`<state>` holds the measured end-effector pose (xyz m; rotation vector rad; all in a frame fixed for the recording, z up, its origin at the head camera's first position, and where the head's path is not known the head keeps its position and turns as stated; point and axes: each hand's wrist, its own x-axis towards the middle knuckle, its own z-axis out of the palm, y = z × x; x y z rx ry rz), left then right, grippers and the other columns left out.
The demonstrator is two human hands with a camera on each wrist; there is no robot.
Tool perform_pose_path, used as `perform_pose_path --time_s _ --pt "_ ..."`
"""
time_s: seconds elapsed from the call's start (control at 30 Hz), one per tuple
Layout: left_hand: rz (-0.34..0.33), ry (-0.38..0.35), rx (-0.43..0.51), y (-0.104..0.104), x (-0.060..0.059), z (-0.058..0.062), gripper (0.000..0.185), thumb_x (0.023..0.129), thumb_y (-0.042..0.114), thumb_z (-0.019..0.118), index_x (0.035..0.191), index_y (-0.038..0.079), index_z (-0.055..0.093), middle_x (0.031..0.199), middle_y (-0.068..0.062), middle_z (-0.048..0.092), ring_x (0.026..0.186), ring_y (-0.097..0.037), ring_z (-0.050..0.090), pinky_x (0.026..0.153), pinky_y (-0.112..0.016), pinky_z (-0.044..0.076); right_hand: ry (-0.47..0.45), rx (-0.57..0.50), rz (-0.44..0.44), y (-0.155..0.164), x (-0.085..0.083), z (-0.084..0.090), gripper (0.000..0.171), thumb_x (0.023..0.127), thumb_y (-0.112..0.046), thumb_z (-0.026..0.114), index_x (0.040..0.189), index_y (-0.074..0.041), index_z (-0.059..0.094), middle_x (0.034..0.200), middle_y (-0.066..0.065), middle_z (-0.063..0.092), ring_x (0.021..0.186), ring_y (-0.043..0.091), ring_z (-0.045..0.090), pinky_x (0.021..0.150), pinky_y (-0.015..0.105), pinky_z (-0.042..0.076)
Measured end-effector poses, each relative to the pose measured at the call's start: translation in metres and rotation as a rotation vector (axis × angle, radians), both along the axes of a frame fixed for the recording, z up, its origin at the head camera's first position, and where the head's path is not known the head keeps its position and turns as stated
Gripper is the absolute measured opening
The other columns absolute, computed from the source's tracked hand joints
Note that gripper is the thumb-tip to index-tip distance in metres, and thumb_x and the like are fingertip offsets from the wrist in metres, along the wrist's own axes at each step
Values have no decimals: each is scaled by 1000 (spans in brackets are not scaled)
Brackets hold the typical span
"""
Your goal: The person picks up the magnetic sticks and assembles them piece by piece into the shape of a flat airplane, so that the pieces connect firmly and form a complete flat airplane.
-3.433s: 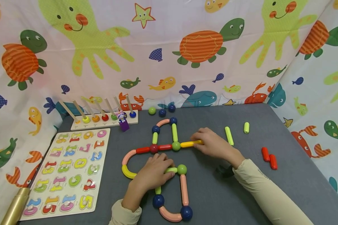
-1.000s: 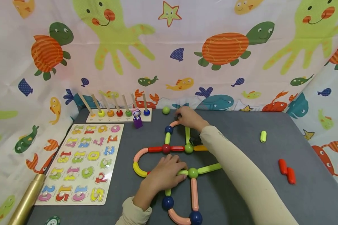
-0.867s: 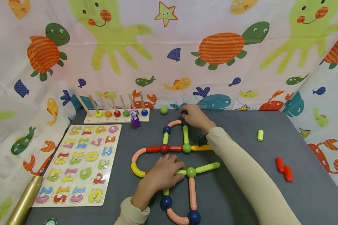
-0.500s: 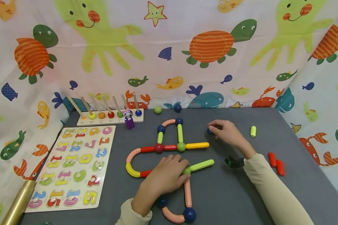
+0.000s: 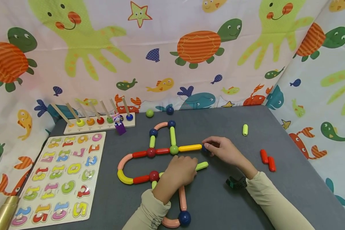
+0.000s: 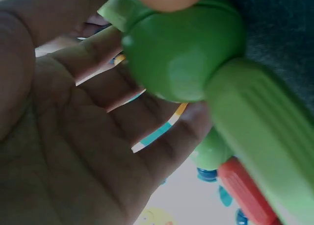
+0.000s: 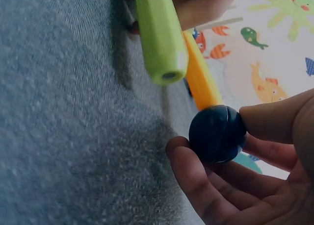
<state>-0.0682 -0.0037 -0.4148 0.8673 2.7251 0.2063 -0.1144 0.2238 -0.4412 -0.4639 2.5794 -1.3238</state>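
Note:
My right hand [image 5: 225, 151] pinches a dark blue ball [image 7: 216, 133] between thumb and fingers, right at the free end of the yellow rod [image 5: 190, 148]. My left hand [image 5: 180, 171] covers the near part of the linked rods and balls. In the left wrist view its fingers and thumb are around a green ball [image 6: 184, 51], from which a light green rod [image 6: 267, 141] sticks out. Beside that rod runs a pink rod [image 5: 182, 198] down to a blue ball [image 5: 185, 218]. The yellow rod joins another green ball [image 5: 174, 149] in the upper row.
Two red rods [image 5: 268, 160] and a short light green rod [image 5: 245, 130] lie at the right. A green ball [image 5: 149, 113] and a blue ball [image 5: 170, 110] sit by the back edge. At left are a number puzzle board [image 5: 99, 179] and a peg counting stand [image 5: 83, 127].
My right hand placed a light green rod at the near green ball, then took a blue ball from the back and brought it to the yellow rod's end. My left hand shifted right onto the green ball.

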Motion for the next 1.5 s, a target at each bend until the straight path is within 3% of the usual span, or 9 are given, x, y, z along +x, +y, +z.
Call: perform_pose_path --time_s 0.27,0.6,0.73,0.93,1.07,1.27,1.37,1.5 --pt "40 20 114 -15 -4 -8 22 100 31 79 112 13 74 81 2 61 76 -17 59 76 -39 52 12 -1 5 -8 4 6 29 110 -21 64 129 -1 73 106 8 72 76 28 68 70 33 57" --pt "106 -16 158 -23 -6 -4 21 101 31 78 111 13 73 83 2 60 78 -18 58 80 -43 51 -99 -27 122 -4 16 13 34 109 -17 65 138 1 66 112 11 72 85 28 70 75 38 60" --pt "112 -49 176 -27 -8 -5 20 102 30 77 110 13 72 80 3 57 76 -17 55 81 -42 50 -115 -61 116 -5 19 14 34 108 -14 66 138 2 64 115 14 71 86 31 70 77 38 60" --pt "107 -55 189 -30 -7 -4 18 102 30 77 107 14 71 76 3 53 74 -16 53 78 -40 47 -120 -87 90 -8 24 14 34 109 -15 66 138 2 64 118 14 69 85 30 70 79 37 61" --pt "108 -51 183 -30 -6 -2 19 102 30 77 107 13 72 77 4 53 74 -17 53 80 -41 48 -47 11 86 -10 23 18 32 110 -18 64 136 1 67 113 11 71 84 25 70 75 35 60" --pt "107 -34 157 -29 -3 -2 19 102 30 77 104 12 73 78 3 55 77 -19 55 83 -42 50 231 251 50 -26 1 34 23 108 -15 66 122 1 75 111 8 76 91 22 71 75 39 60" --pt "95 -38 144 -28 -2 -3 20 101 31 78 109 13 73 85 2 62 83 -20 57 85 -42 51 247 271 66 -38 -24 42 25 108 -16 64 122 2 75 111 11 76 94 26 71 79 45 60" --pt "72 -65 105 -26 1 -5 31 99 31 81 124 15 73 110 -1 71 97 -23 61 96 -45 52 177 263 113 -60 -66 48 31 111 -20 60 129 1 72 118 14 75 105 32 69 87 50 59"
